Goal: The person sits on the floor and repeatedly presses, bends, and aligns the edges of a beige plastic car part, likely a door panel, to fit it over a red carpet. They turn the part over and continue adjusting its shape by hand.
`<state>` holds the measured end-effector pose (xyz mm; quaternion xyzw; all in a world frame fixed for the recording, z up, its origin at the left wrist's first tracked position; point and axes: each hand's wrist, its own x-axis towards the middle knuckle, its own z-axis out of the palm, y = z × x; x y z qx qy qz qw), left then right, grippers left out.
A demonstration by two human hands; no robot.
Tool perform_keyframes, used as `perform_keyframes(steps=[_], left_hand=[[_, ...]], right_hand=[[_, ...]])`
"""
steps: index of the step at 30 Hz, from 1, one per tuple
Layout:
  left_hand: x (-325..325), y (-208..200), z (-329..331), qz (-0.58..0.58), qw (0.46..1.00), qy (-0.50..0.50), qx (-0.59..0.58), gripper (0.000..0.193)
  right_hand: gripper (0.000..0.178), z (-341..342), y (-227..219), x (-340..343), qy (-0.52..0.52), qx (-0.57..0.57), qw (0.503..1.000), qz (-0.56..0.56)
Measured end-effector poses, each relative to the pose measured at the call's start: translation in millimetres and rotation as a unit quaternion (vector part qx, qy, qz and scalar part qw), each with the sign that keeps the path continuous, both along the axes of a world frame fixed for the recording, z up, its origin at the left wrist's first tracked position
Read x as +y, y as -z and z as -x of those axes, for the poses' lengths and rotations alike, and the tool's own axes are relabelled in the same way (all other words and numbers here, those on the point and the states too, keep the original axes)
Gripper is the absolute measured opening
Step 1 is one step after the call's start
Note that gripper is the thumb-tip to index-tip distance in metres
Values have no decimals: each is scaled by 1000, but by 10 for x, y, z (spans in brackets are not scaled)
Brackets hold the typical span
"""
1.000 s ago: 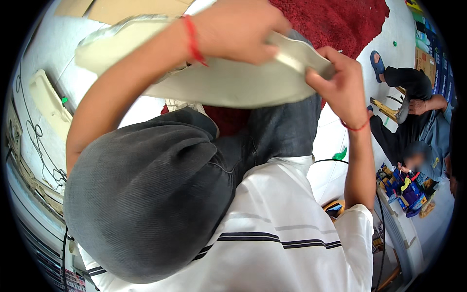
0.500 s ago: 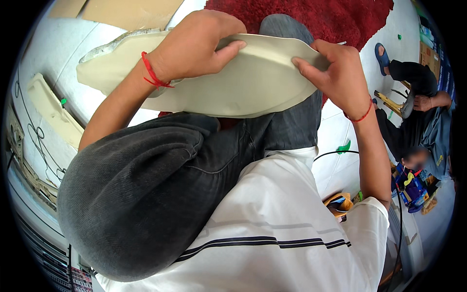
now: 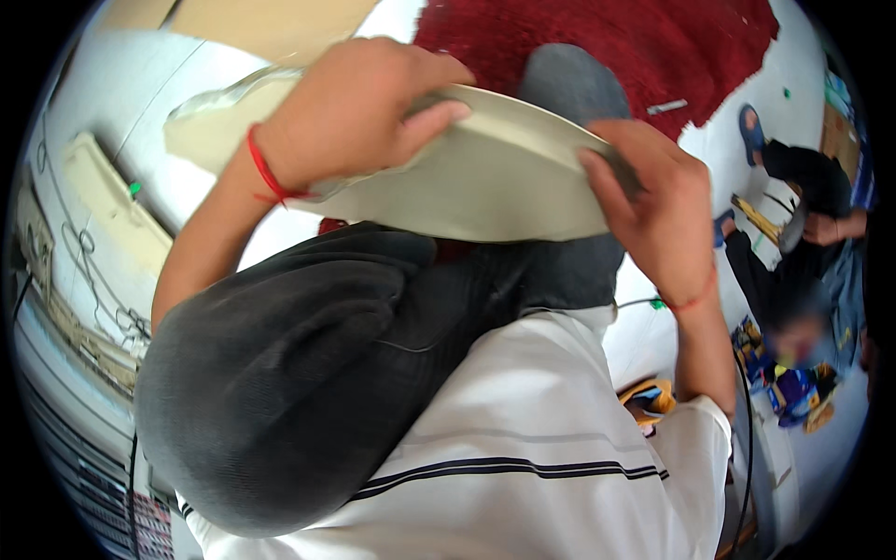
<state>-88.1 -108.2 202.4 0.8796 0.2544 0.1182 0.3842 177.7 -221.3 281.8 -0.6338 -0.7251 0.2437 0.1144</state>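
Observation:
A long cream-coloured panel (image 3: 504,177) with a smooth, curved face lies across my knees. My left hand (image 3: 359,117) grips its far edge near the middle, the thumb on the near face and the fingers hidden behind the edge. At the panel's right end, my right hand (image 3: 653,191) pinches the rim between thumb and fingers. To the left of my left wrist, the panel's end shows a rough, pale edge (image 3: 229,91). What covers the panel's back side is hidden.
A red shaggy rug (image 3: 597,47) lies beyond my knees, with a small cutter-like tool (image 3: 666,107) on it. Cardboard (image 3: 271,21) lies far left. Another cream panel (image 3: 112,191) and black cables (image 3: 89,271) are at left. A seated person (image 3: 831,252) works at right.
The panel's right end and my right hand have dropped lower and moved right, tilting the panel more. Both hands keep their hold. The whole view has shifted slightly.

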Motion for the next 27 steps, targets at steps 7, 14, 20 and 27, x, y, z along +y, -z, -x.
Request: perform_keyframes(steps=[7, 14, 20, 27], left_hand=[[345, 154, 460, -11, 1000, -20, -14, 26], [247, 259, 489, 45, 996, -72, 12, 34], [305, 366, 486, 52, 997, -54, 15, 35], [286, 501, 505, 12, 996, -57, -61, 36]], right_hand=[[40, -9, 20, 371, -14, 19, 994, 110], [24, 538, 461, 843, -118, 33, 989, 83], [17, 819, 705, 1141, -176, 14, 982, 67], [24, 768, 964, 1213, -138, 146, 941, 272]])
